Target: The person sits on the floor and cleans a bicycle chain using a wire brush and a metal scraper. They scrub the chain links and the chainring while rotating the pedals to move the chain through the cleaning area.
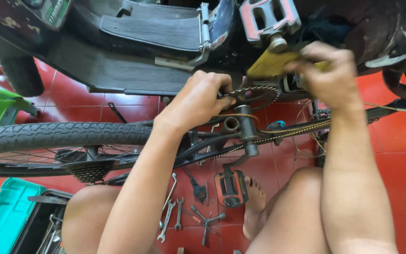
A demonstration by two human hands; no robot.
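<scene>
Gripping toothed steel chainring [254, 94], left hand [198, 101] fingers closed; right hand [330, 75] clamped on flat yellow block [271, 63].

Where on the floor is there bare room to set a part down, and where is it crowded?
Bare red tile floor lies right of the right forearm, below the bicycle frame. Another bare patch sits between the scooter footboard and the rear tyre. It is crowded between the knees, where wrenches and a pedal lie. The left hand grips the chainring.
</scene>
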